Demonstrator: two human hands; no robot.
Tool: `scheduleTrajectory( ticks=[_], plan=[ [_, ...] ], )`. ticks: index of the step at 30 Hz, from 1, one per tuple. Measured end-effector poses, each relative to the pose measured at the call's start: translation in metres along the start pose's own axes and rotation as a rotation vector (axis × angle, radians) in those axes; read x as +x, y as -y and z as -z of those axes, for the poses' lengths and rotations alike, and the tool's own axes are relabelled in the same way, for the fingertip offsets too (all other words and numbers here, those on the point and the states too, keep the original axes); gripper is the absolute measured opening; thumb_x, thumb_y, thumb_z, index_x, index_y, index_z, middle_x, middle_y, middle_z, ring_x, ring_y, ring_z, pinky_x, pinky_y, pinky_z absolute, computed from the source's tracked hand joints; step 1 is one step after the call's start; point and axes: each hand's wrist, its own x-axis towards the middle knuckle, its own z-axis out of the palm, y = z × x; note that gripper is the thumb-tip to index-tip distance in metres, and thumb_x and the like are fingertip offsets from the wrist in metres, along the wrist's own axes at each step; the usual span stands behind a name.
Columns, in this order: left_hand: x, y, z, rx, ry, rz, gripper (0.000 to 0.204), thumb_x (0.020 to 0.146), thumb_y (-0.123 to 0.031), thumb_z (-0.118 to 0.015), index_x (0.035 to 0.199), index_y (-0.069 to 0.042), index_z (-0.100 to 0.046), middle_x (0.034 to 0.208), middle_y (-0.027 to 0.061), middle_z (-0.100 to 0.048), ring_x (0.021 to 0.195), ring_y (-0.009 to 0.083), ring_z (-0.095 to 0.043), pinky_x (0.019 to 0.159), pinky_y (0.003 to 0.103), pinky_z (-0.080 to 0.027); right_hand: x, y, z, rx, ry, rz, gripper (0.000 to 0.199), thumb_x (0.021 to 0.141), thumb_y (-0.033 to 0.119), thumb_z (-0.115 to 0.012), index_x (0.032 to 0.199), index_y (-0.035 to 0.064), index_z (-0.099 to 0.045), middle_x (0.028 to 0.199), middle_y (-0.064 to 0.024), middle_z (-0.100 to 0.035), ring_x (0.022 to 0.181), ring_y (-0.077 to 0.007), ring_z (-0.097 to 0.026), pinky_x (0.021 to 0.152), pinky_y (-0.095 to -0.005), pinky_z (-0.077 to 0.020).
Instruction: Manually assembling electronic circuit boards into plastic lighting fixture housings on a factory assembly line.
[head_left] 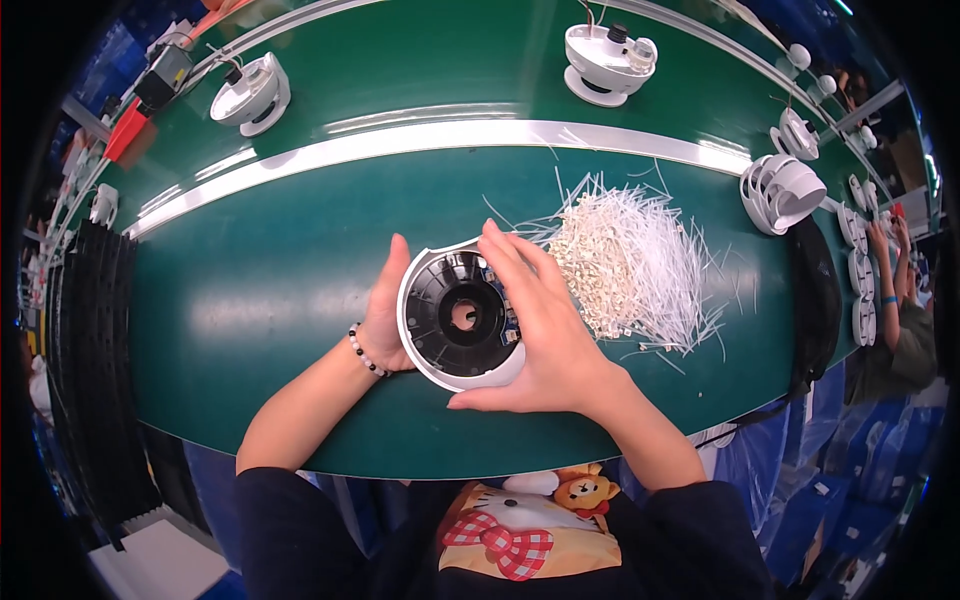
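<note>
Between my two hands is a round white housing (412,352) with a black ring-shaped insert (440,335) inside and a hole through its middle. Part of a small circuit board shows along the insert's right side. My left hand (385,315) grips the housing's left edge, its thumb pointing up and its fingers mostly hidden behind. From the right, my right hand (545,325) spans the rim, fingers over the top and thumb at the bottom. To the right of my right hand lies a pile of thin white cable ties or strips (660,265) with small cream-coloured ends.
Behind the green table (250,290) runs a conveyor (420,70) carrying white fan-like units, one at left (250,95) and one at right (610,62). Nested white shells (785,192) stand at the right edge. Black stacked racks (95,340) line the left. Another person's arm (888,270) shows far right.
</note>
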Motion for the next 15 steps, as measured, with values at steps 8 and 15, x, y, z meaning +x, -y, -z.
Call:
scheduleTrajectory(
  ticks=[8, 15],
  plan=[
    [-0.009, 0.003, -0.008, 0.336, -0.155, -0.09, 0.069, 0.072, -0.045, -0.048, 0.125, -0.003, -0.035, 0.121, 0.0156, -0.044, 0.108, 0.0273, -0.048, 0.092, 0.04, -0.04, -0.001, 0.0, -0.014, 0.015, -0.077, -0.034, 0.111, 0.045, 0.037, -0.079, 0.129, -0.0034, -0.02, 0.131, -0.0237, -0.025, 0.118, -0.0412, -0.028, 0.095, -0.0482, -0.0263],
    [-0.008, -0.008, -0.008, 0.328, -0.188, -0.26, 0.071, 0.073, -0.048, -0.045, 0.126, -0.003, -0.034, 0.127, 0.0142, -0.04, 0.113, 0.0272, -0.044, 0.096, 0.041, -0.035, -0.003, -0.001, -0.024, -0.005, -0.134, -0.079, 0.108, 0.054, 0.042, -0.075, 0.133, -0.0007, -0.014, 0.138, -0.0203, -0.015, 0.126, -0.0413, -0.016, 0.098, -0.0535, -0.0178]
  ],
)
